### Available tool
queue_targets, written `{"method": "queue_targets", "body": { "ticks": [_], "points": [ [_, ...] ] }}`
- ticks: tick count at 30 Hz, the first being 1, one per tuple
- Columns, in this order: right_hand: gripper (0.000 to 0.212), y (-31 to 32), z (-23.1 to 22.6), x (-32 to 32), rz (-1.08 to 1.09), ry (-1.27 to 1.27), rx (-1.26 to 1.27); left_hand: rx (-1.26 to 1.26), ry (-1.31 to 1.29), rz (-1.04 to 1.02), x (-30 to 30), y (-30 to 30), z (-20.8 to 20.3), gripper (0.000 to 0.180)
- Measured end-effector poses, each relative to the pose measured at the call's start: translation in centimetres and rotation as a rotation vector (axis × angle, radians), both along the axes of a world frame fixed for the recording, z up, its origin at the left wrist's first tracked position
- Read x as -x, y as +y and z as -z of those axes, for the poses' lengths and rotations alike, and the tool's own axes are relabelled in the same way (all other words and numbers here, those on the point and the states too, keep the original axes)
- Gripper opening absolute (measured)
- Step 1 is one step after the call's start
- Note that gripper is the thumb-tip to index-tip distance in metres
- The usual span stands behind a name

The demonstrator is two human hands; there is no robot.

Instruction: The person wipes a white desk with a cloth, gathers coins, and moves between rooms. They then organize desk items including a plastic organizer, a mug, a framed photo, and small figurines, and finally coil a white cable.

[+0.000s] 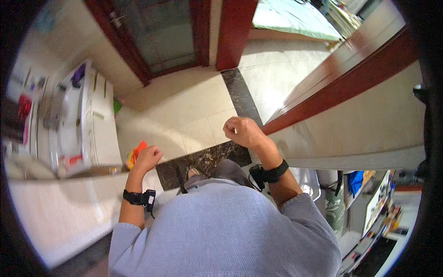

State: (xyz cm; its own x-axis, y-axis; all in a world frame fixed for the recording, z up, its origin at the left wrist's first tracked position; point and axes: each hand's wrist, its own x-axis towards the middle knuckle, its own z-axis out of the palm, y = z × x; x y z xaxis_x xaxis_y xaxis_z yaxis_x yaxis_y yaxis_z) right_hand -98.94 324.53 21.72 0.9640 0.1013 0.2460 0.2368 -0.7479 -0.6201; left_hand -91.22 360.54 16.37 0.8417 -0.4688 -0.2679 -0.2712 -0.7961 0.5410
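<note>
My left hand is closed in front of my left side, around a crumpled orange and yellow packet or cloth; its exact kind does not show. The orange part sticks out on the far side of the fingers. My right hand is held out ahead, its fingers curled into a loose fist, and I see nothing in it. The edge of a dark red door frame is the nearest thing to it. Both wrists wear black straps with small devices.
A dark marble threshold crosses the floor under me. A white washbasin cabinet stands at left. Ahead is a closed red-framed glass door. At right, an open doorway leads to a room with a bed. Walls flank me closely.
</note>
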Motion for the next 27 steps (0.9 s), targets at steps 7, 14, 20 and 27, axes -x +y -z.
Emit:
{"method": "queue_targets", "body": {
  "ticks": [7,14,20,27],
  "points": [
    [0.007,-12.3,-2.2,-14.3,0.35,-0.153,-0.217,0.114,-0.045,0.278,-20.1,-19.4,-2.7,0.017],
    [0.018,-27.8,-3.5,-28.3,0.448,-0.343,-0.318,0.334,0.089,0.476,-34.0,-35.4,-3.5,0.02],
    [0.022,-38.6,-4.8,-34.9,0.555,-0.254,-0.259,0.306,0.155,0.529,-44.1,-50.3,-5.4,0.016],
    [0.02,-55.7,-4.4,-40.6,0.834,-0.175,-0.237,0.362,0.211,0.821,-53.3,-75.5,-3.9,0.023]
  ]
}}
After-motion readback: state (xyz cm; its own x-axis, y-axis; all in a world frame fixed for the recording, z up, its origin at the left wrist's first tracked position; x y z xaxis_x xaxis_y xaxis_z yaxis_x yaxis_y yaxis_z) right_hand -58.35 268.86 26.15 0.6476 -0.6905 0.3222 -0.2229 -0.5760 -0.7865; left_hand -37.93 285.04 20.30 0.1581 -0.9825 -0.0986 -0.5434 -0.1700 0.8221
